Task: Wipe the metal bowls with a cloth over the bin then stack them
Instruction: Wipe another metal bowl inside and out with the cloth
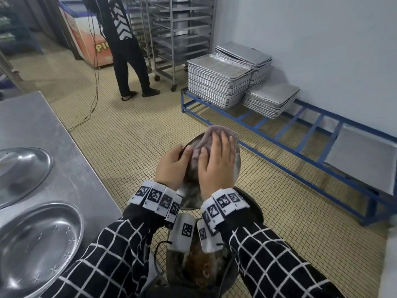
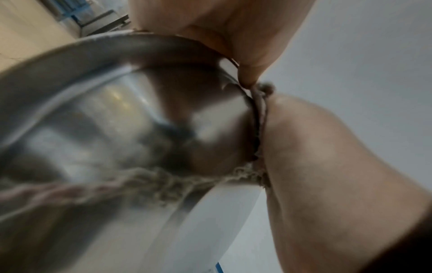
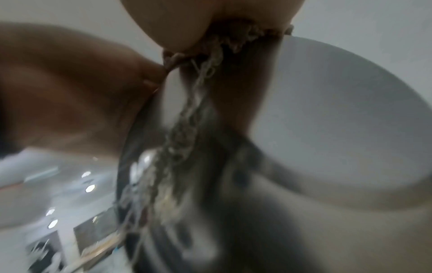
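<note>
I hold a metal bowl (image 1: 236, 168) tilted on edge above the dark round bin (image 1: 254, 208). My left hand (image 1: 171, 166) grips its left rim, thumb on top. My right hand (image 1: 219, 164) lies flat with spread fingers on a grey-purple cloth (image 1: 214, 133) and presses it against the bowl. In the left wrist view the bowl (image 2: 112, 114) fills the frame, with the cloth (image 2: 145, 181) draped along it. The right wrist view shows the cloth (image 3: 201, 88) hanging under my palm beside the bowl (image 3: 327, 114). Two more metal bowls sit on the steel table (image 1: 53, 125): one upside down (image 1: 21, 168), one upright (image 1: 38, 239).
The bin holds brown scraps (image 1: 204, 265). A blue floor rack (image 1: 300, 134) along the right wall carries stacks of metal trays (image 1: 219, 80). A person (image 1: 126, 50) stands by a wheeled tray trolley (image 1: 180, 35) at the back, and a cable trails on the tiled floor (image 1: 129, 130).
</note>
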{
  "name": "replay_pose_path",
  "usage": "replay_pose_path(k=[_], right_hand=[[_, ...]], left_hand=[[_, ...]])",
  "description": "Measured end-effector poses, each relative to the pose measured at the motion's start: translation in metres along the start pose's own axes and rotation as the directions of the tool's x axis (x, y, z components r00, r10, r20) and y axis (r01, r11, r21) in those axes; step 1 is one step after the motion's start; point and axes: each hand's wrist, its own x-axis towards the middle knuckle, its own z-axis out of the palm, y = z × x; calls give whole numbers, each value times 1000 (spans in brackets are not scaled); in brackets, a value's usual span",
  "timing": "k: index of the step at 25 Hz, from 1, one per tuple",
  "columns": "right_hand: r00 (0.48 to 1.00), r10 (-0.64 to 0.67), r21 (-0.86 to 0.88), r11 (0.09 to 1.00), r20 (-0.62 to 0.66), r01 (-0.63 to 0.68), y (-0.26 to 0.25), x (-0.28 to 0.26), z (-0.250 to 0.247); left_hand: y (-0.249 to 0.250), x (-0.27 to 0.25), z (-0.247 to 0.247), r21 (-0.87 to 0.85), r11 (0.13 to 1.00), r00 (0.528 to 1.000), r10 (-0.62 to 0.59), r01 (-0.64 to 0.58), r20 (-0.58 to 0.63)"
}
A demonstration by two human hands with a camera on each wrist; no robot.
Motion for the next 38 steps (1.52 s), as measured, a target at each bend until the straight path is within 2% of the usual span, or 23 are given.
replay_pose_path(k=[2,3,4,6,7,8,10,13,15,17,19,22,24,26,29,32,34,36,37,38], right_hand=[[983,171,155,972,59,-178,21,9,1],[962,256,253,929,89,-271,34,11,1],[929,353,371,852,114,-369,47,11,-1],[824,524,522,652,216,-551,64,7,-13],[779,562,520,594,278,-614,68,3,-20],[760,565,491,588,321,-644,70,-1,-26],[786,527,441,651,323,-618,72,-3,-35],[868,401,404,771,292,-492,73,5,-42],[919,250,306,888,305,-343,72,14,-42],[939,57,213,968,340,-136,63,25,-42],[929,-93,172,985,359,32,52,31,-40],[945,-155,166,980,287,110,44,34,-34],[971,-180,167,974,157,154,42,27,-32],[972,-225,108,970,73,216,31,11,-29],[948,-305,-98,945,90,313,13,-22,-20],[972,-234,-103,967,1,232,18,-20,-14],[994,-97,39,994,-48,99,30,-5,-12],[992,127,236,964,5,-124,48,9,-13],[973,222,277,933,56,-229,55,11,-14],[961,262,278,920,86,-276,62,11,-15]], left_hand=[[-7,-2,-3,19,1000,1000,-16,16,3],[-10,-3,-6,-4,999,999,-40,40,4],[-12,-4,-9,-50,996,998,-70,70,5],[-16,-5,-15,-181,973,990,-142,142,12],[-19,-5,-17,-229,959,986,-168,166,12],[-22,-5,-19,-254,951,983,-183,179,8],[-28,-4,-22,-261,948,982,-187,181,2],[-42,-2,-25,-169,971,986,-163,169,46],[-46,-1,-24,-169,972,981,-141,162,132],[-43,-3,-20,-139,979,972,-118,147,201],[-33,-4,-15,-55,995,977,-68,80,204],[-22,-4,-13,10,1000,993,-26,25,113],[-22,-2,-12,-26,998,996,-52,54,69],[-23,-1,-10,-54,995,996,-84,86,33],[-22,4,-7,-123,985,993,-120,120,8],[-19,6,-9,-158,975,987,-153,158,41],[-17,4,-11,-235,946,975,-217,221,44],[-15,2,-15,-317,902,954,-299,293,31],[-15,3,-17,-330,891,946,-323,310,18],[-15,4,-19,-327,892,944,-330,312,0]])
